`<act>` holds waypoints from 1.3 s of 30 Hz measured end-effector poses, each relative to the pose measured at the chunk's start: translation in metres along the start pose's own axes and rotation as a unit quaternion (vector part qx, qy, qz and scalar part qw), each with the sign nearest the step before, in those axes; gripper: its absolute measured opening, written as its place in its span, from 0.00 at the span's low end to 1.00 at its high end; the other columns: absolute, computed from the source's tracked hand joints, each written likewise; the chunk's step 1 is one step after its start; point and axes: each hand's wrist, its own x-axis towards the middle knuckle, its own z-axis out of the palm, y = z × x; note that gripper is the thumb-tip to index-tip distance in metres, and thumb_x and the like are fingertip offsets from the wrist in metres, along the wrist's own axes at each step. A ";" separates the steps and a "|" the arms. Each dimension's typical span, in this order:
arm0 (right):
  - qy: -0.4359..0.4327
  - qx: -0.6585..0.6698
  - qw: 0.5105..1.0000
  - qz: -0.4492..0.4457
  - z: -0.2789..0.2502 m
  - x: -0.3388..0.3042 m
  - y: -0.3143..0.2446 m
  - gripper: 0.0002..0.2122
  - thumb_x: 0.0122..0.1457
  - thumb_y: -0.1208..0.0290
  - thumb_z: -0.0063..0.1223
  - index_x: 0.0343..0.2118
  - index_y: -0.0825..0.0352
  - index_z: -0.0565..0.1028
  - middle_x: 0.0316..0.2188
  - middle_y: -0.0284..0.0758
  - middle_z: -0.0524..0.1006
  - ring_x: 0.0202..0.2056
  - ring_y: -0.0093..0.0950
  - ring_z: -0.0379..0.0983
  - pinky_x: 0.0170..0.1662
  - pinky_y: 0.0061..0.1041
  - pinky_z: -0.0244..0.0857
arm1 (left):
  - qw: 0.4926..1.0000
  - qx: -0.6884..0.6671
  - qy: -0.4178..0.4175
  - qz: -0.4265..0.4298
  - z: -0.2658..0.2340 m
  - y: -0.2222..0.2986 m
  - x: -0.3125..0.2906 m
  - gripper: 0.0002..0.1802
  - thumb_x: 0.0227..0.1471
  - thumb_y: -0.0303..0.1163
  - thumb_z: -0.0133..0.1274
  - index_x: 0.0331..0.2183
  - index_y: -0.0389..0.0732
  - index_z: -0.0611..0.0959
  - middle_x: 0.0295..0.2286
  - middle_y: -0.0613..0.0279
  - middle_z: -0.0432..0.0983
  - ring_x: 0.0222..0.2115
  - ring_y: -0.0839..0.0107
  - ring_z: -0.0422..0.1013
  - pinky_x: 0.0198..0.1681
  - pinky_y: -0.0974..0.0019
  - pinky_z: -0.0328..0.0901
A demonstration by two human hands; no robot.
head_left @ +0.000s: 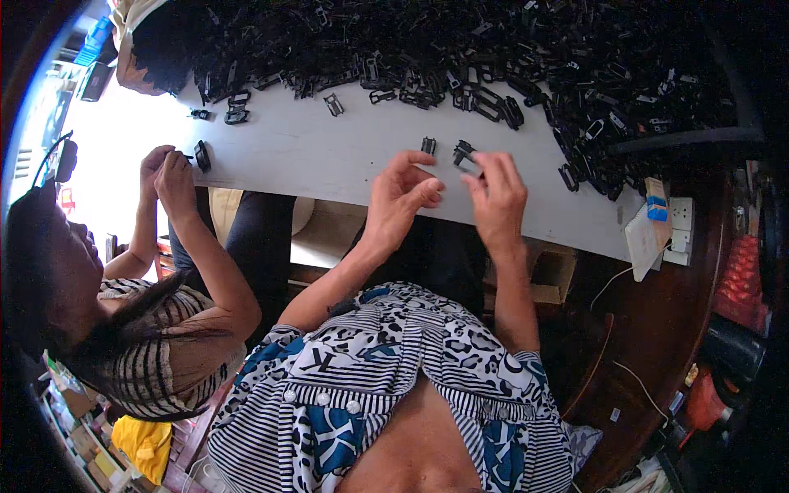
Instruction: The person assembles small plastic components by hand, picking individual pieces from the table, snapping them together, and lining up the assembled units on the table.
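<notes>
My left hand hovers at the table's near edge, its thumb and index finger apart with nothing seen between them. A small black plastic part lies on the table just beyond its index fingertip. My right hand is bent at the fingers, which are slightly blurred. Between its thumb and index finger is the near end of a black plastic part with a paler section. What either part is for cannot be made out. Farther off, a single open-framed black part lies on the white tabletop.
A large heap of black plastic parts covers the far side and spreads down the right. At left, a person's hands work near another black part. A white notepad-like block and power strip sit at the right corner.
</notes>
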 end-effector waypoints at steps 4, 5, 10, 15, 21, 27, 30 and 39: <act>0.031 -0.103 0.994 -0.016 -0.003 0.022 0.017 0.17 0.44 0.76 0.66 0.38 0.66 0.75 0.36 0.35 0.73 0.39 0.36 0.73 0.38 0.35 0.68 | 0.976 0.195 0.061 0.074 -0.014 0.000 0.005 0.11 0.55 0.21 0.53 0.42 0.37 0.79 0.31 0.68 0.75 0.29 0.82 0.68 0.34 0.77 0.64; 0.031 -0.104 0.994 -0.016 -0.003 0.022 0.018 0.17 0.44 0.76 0.66 0.38 0.66 0.75 0.36 0.35 0.73 0.39 0.36 0.73 0.38 0.35 0.68 | 0.969 0.221 0.071 0.084 -0.019 -0.001 0.006 0.11 0.54 0.20 0.52 0.41 0.37 0.79 0.31 0.68 0.75 0.30 0.82 0.67 0.34 0.77 0.64; 0.000 -0.130 0.991 -0.003 0.003 0.022 0.017 0.17 0.43 0.74 0.68 0.37 0.66 0.76 0.36 0.34 0.72 0.40 0.35 0.72 0.39 0.34 0.68 | 0.960 0.253 0.087 0.085 -0.024 -0.003 0.010 0.10 0.54 0.18 0.52 0.40 0.36 0.80 0.31 0.69 0.74 0.31 0.82 0.67 0.35 0.77 0.63; -0.018 -0.151 0.988 0.013 0.003 0.022 0.016 0.17 0.43 0.74 0.67 0.38 0.66 0.76 0.36 0.34 0.73 0.41 0.36 0.72 0.40 0.34 0.68 | 0.951 0.267 0.104 0.117 -0.021 -0.006 0.013 0.11 0.48 0.16 0.53 0.36 0.35 0.80 0.26 0.65 0.75 0.27 0.79 0.69 0.34 0.73 0.65; 0.073 -0.206 0.975 0.040 -0.030 0.013 0.040 0.16 0.45 0.72 0.66 0.39 0.66 0.76 0.37 0.35 0.72 0.42 0.36 0.71 0.41 0.35 0.68 | 0.945 0.282 0.110 0.126 -0.020 -0.004 0.007 0.11 0.48 0.16 0.52 0.37 0.35 0.80 0.27 0.66 0.75 0.27 0.80 0.67 0.33 0.74 0.64; 0.118 -0.363 0.901 0.204 -0.078 -0.008 0.082 0.15 0.48 0.72 0.65 0.40 0.64 0.76 0.39 0.35 0.71 0.45 0.37 0.70 0.43 0.38 0.68 | 0.950 0.293 0.052 0.099 -0.016 -0.009 0.002 0.09 0.52 0.18 0.52 0.38 0.34 0.79 0.34 0.65 0.76 0.35 0.78 0.70 0.41 0.73 0.64; 0.100 -0.351 0.903 0.228 -0.082 -0.015 0.090 0.14 0.49 0.73 0.65 0.39 0.64 0.75 0.39 0.36 0.71 0.45 0.39 0.69 0.43 0.39 0.67 | 0.948 0.299 0.037 0.100 -0.012 -0.010 0.003 0.09 0.52 0.17 0.51 0.37 0.34 0.79 0.34 0.65 0.76 0.35 0.78 0.70 0.41 0.74 0.64; 0.015 -0.253 0.960 0.122 -0.079 -0.007 0.080 0.16 0.46 0.79 0.63 0.39 0.65 0.74 0.39 0.36 0.72 0.45 0.39 0.69 0.45 0.38 0.66 | 0.940 0.317 0.047 0.116 -0.006 -0.003 0.003 0.09 0.48 0.15 0.52 0.34 0.34 0.80 0.29 0.65 0.74 0.26 0.78 0.65 0.32 0.74 0.63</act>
